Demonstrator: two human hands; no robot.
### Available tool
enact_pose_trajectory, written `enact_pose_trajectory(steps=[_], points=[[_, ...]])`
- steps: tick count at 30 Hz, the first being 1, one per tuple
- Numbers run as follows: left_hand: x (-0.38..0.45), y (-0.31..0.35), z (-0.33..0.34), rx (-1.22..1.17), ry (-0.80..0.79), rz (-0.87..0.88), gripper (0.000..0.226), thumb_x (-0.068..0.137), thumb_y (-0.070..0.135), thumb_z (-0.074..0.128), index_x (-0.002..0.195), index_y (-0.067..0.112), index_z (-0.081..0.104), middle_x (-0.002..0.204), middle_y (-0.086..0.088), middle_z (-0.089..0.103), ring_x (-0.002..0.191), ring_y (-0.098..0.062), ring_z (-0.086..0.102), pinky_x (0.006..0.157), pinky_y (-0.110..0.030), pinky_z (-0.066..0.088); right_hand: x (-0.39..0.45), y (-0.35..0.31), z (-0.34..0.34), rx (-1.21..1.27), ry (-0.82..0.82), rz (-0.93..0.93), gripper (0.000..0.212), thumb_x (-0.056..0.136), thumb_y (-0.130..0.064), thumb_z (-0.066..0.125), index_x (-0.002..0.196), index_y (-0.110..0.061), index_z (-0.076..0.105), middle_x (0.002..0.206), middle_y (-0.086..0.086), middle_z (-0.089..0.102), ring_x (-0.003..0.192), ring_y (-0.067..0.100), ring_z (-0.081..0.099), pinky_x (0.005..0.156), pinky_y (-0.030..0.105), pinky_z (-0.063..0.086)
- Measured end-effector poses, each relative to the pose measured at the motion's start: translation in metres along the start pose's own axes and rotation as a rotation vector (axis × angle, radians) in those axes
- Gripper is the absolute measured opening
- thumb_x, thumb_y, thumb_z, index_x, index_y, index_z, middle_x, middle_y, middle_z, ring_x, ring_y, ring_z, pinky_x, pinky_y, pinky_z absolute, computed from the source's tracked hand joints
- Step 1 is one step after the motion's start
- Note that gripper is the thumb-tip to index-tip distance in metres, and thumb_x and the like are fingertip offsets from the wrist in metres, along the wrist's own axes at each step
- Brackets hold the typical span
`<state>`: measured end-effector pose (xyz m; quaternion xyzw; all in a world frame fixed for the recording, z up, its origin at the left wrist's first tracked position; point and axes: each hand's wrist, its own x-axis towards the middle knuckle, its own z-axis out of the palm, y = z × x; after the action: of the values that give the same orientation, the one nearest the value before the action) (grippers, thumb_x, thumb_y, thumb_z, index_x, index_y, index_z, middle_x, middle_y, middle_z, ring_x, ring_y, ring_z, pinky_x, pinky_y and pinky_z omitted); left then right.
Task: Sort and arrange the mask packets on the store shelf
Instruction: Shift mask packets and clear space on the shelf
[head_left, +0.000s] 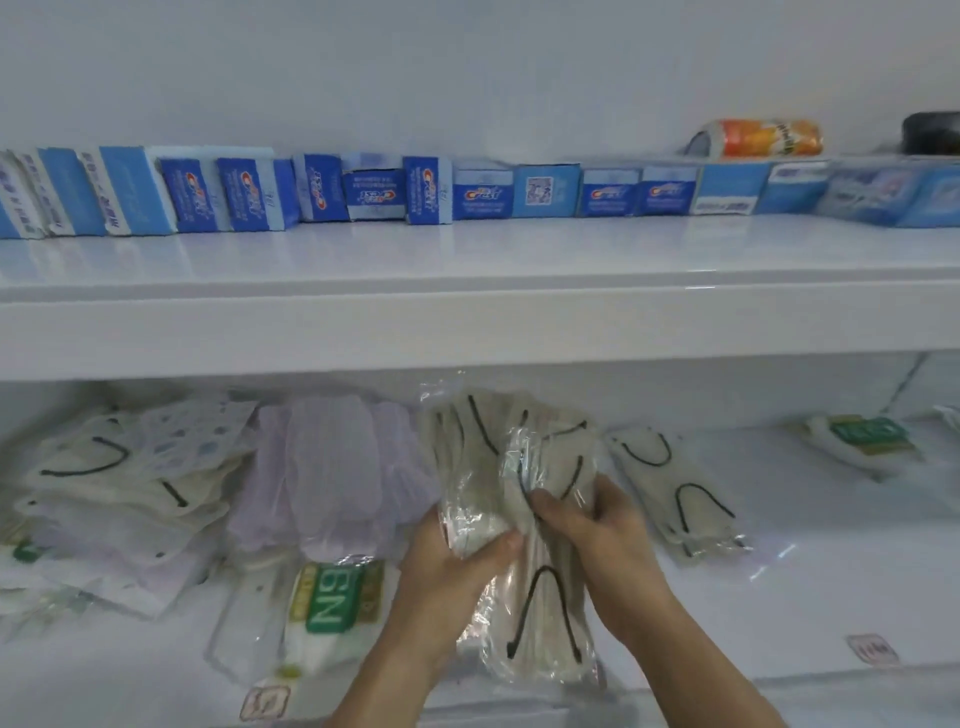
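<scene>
Both my hands hold a stack of beige mask packets (498, 457) with black ear loops, in clear wrappers, over the lower shelf (810, 582). My left hand (457, 566) grips the stack from the left, thumb on top. My right hand (587, 525) grips it from the right, fingers curled over the packets. One more beige packet (540, 618) lies under the hands near the shelf front. Another beige packet (675, 488) lies to the right. Lilac packets (332, 473) lie to the left, and cream and patterned packets (130, 467) further left.
A white packet with a green label (327, 603) lies at the front left, another green-labelled one (867, 441) at the far right. The upper shelf (467, 312) carries a row of blue toothpaste boxes (467, 192) and an orange tube (763, 137).
</scene>
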<state>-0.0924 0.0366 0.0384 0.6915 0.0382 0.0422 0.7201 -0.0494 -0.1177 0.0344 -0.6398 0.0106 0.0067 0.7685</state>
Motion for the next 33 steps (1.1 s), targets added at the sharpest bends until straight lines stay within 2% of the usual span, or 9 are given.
enact_pose_trajectory(steps=[4, 8, 10, 13, 18, 22, 26, 30, 33], points=[[-0.007, -0.003, 0.079, -0.064, -0.110, -0.003, 0.037, 0.084, 0.003, 0.078, 0.116, 0.020, 0.069, 0.107, -0.001, 0.078, 0.104, -0.019, 0.073, 0.090, -0.036, 0.056, -0.020, -0.015, -0.082, -0.001, 0.133, -0.008, 0.037, 0.082, -0.011, 0.083, 0.115, -0.011, 0.065, 0.102, 0.011, 0.078, 0.096, 0.030, 0.075, 0.089, 0.048, 0.058], [-0.028, -0.015, 0.177, -0.197, -0.235, -0.136, 0.027, 0.089, 0.017, 0.069, 0.116, 0.022, 0.070, 0.108, -0.007, 0.077, 0.103, -0.026, 0.073, 0.096, -0.050, 0.055, -0.051, -0.032, -0.183, -0.064, 0.382, -0.048, 0.016, 0.083, -0.007, 0.081, 0.096, -0.004, 0.072, 0.085, 0.012, 0.078, 0.080, 0.030, 0.077, 0.074, 0.041, 0.059], [-0.041, -0.021, 0.232, -0.242, -0.263, -0.182, 0.029, 0.094, 0.006, 0.061, 0.118, 0.019, 0.068, 0.106, -0.007, 0.077, 0.100, -0.027, 0.074, 0.090, -0.046, 0.057, -0.070, -0.041, -0.236, -0.062, 0.518, -0.077, 0.014, 0.084, -0.009, 0.080, 0.095, -0.007, 0.073, 0.084, 0.007, 0.079, 0.078, 0.025, 0.077, 0.069, 0.037, 0.059], [-0.067, -0.030, 0.314, -0.216, -0.294, -0.132, 0.032, 0.094, 0.003, 0.066, 0.120, 0.021, 0.064, 0.105, 0.000, 0.078, 0.099, -0.020, 0.075, 0.085, -0.037, 0.056, -0.099, -0.053, -0.312, -0.065, 0.675, -0.119, 0.011, 0.087, -0.011, 0.078, 0.096, -0.014, 0.072, 0.082, -0.001, 0.079, 0.076, 0.017, 0.076, 0.066, 0.031, 0.058], [-0.102, -0.041, 0.438, -0.198, -0.361, -0.087, 0.031, 0.093, 0.009, 0.070, 0.119, 0.026, 0.064, 0.104, 0.004, 0.078, 0.095, -0.013, 0.075, 0.081, -0.031, 0.059, -0.143, -0.065, -0.422, -0.061, 0.759, -0.094, 0.006, 0.089, -0.010, 0.077, 0.094, -0.010, 0.074, 0.079, 0.000, 0.079, 0.073, 0.017, 0.076, 0.054, 0.019, 0.054], [-0.119, -0.046, 0.520, -0.195, -0.476, -0.098, 0.030, 0.094, 0.012, 0.069, 0.120, 0.027, 0.064, 0.105, 0.007, 0.078, 0.097, -0.013, 0.074, 0.086, -0.034, 0.057, -0.160, -0.071, -0.503, -0.057, 0.906, -0.101, 0.007, 0.088, -0.012, 0.078, 0.090, -0.013, 0.071, 0.076, -0.002, 0.078, 0.073, 0.017, 0.076, 0.054, 0.021, 0.055], [-0.119, -0.052, 0.595, -0.159, -0.545, -0.113, 0.026, 0.095, 0.012, 0.067, 0.116, 0.026, 0.066, 0.105, 0.008, 0.078, 0.096, -0.010, 0.074, 0.085, -0.033, 0.055, -0.157, -0.077, -0.582, -0.059, 1.068, -0.104, 0.016, 0.088, -0.023, 0.078, 0.092, -0.009, 0.073, 0.082, 0.002, 0.078, 0.082, 0.023, 0.075, 0.074, 0.041, 0.062], [-0.100, -0.063, 0.662, -0.109, -0.611, -0.168, 0.018, 0.097, 0.018, 0.065, 0.112, 0.026, 0.071, 0.101, 0.006, 0.078, 0.095, -0.014, 0.074, 0.086, -0.038, 0.058, -0.139, -0.081, -0.647, -0.030, 1.161, -0.120, 0.027, 0.092, -0.028, 0.075, 0.093, -0.001, 0.072, 0.090, 0.015, 0.076, 0.085, 0.031, 0.074, 0.075, 0.048, 0.060], [-0.076, -0.077, 0.711, -0.051, -0.639, -0.147, 0.020, 0.095, 0.017, 0.066, 0.112, 0.026, 0.070, 0.097, 0.008, 0.078, 0.092, -0.014, 0.074, 0.084, -0.037, 0.059, -0.116, -0.077, -0.694, -0.020, 1.203, -0.115, 0.016, 0.093, -0.023, 0.073, 0.083, -0.011, 0.074, 0.081, 0.005, 0.077, 0.072, 0.015, 0.074, 0.063, 0.035, 0.060]])
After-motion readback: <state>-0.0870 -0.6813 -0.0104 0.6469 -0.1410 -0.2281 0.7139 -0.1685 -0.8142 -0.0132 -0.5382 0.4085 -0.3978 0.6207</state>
